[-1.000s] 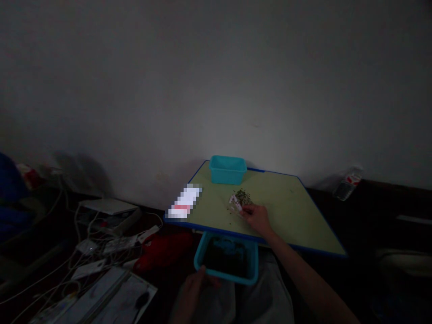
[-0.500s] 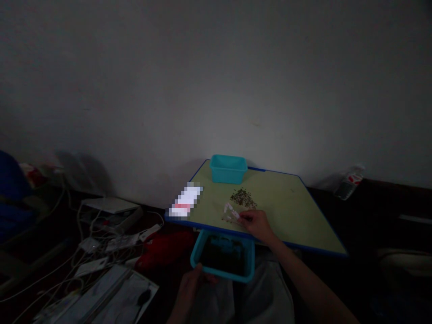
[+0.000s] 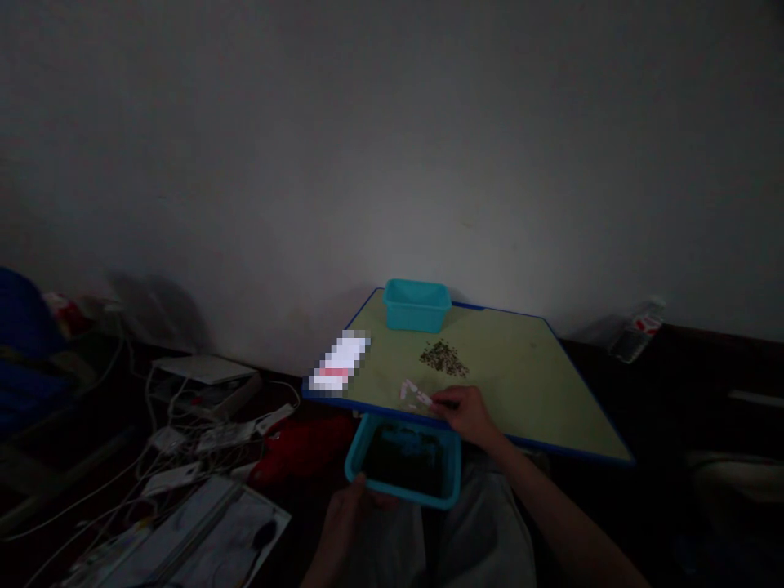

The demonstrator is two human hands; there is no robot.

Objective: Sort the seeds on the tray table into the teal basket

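My left hand point(image 3: 354, 510) grips the near rim of a teal plastic tub point(image 3: 450, 476) held just below the table's front edge; its inside looks dark. My right hand point(image 3: 465, 412) rests at the front edge of the green table point(image 3: 527, 384), fingers closed on a small pale card-like piece point(image 3: 414, 394) that lies flat on the surface. A pile of small dark grains point(image 3: 443, 358) lies on the table behind that hand, apart from it. A second teal tub point(image 3: 416, 305) stands at the table's far edge by the wall.
A blurred white and red patch point(image 3: 339, 365) lies on the table's left corner. Cables, power strips and flat devices point(image 3: 196, 425) clutter the floor at left. A red object point(image 3: 294, 453) lies under the table. A plastic bottle point(image 3: 637, 331) lies at right. The room is dim.
My right hand has dragged the pale piece from beside the grain pile back toward the table's front edge. The tub in my left hand has shifted slightly.
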